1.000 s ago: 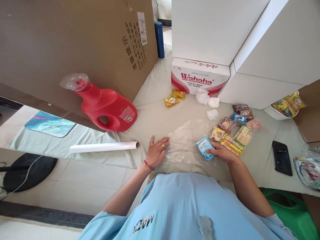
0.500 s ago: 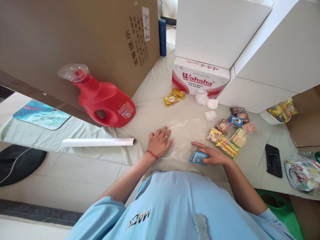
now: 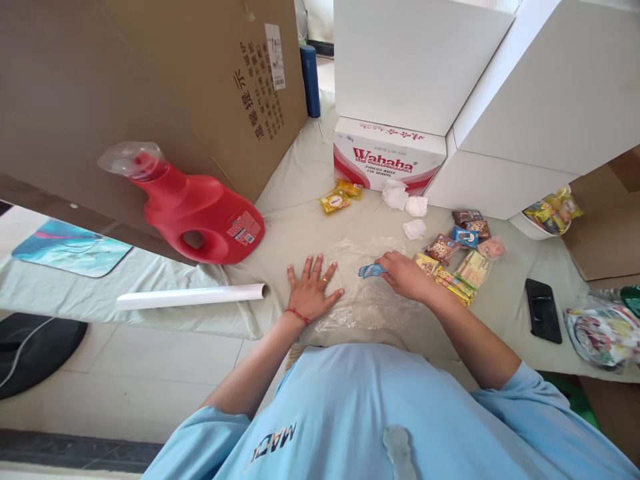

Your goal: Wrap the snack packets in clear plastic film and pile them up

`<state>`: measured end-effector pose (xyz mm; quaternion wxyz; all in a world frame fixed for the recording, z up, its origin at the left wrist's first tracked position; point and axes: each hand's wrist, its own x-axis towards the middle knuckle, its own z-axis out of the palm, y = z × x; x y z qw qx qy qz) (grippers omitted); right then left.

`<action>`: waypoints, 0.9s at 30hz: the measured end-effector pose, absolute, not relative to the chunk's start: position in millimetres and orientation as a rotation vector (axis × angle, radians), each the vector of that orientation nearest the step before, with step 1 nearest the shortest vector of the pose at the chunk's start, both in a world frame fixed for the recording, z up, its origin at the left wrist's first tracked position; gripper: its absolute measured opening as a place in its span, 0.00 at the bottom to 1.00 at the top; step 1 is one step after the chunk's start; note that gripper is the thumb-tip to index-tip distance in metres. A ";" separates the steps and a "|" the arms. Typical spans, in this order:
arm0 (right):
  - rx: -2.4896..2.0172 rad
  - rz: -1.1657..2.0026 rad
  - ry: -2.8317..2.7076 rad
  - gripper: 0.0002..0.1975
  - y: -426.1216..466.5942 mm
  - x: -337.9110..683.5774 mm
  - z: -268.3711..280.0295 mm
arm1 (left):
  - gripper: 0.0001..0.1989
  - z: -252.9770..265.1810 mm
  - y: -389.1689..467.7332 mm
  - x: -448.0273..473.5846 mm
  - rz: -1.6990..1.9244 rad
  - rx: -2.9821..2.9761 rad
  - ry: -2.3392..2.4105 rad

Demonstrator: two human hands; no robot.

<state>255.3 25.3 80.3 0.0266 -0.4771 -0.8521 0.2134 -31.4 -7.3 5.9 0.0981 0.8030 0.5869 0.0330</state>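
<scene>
Clear, crinkled plastic film (image 3: 360, 312): is lying nearest the body, spread over the pale green cloth (image 3: 295, 200).
Left hand (image 3: 311, 291): is resting palm down at the film's left edge, fingers spread wide; no object is showing in its grasp.
Right hand (image 3: 406, 273): is holding a small, flat, blue-and-white packet (image 3: 371, 271) by one end, fingers bent around it; exact finger contact is being hidden by the hand.
Packet position: is sitting at the fingertips above the film's right half; cannot tell whether the two are touching.
Packet axis: the free end is pointing left, towards the left hand's side; the visible long axis is running crosswise to the body. Full outline is not showing.
Packet handling (judged): is probably weighing little, bending easily and feeling slick; an edge pinch is looking adequate, hard squeezing risking creases.
Multicoloured wrapped snacks (image 3: 457, 248): are lying in a cluster right of the right hand.
Crumpled white tissues (image 3: 395, 195): are lying farther off, in front of the red-and-white cardboard box (image 3: 387, 158).
</scene>
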 end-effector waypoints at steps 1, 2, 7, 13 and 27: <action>-1.471 0.576 -2.714 0.13 25.6 246.6 76.9 | 0.37 5.3 -7.5 -31.4 0.101 2.382 1.736; -1.479 0.520 -2.770 0.14 25.2 240.5 73.0 | 0.38 4.3 -7.6 -31.5 0.103 2.389 1.734; -1.477 0.575 -2.739 0.18 33.3 241.9 62.2 | 0.38 -1.0 -7.8 -33.1 0.106 2.400 1.737; -1.278 0.910 -2.770 0.16 48.6 236.6 61.1 | 0.38 0.9 -7.7 -32.5 0.115 2.395 1.740; -1.138 0.541 -2.525 0.18 -57.6 283.9 36.0 | 0.21 -9.2 -28.7 -55.5 0.550 2.711 1.413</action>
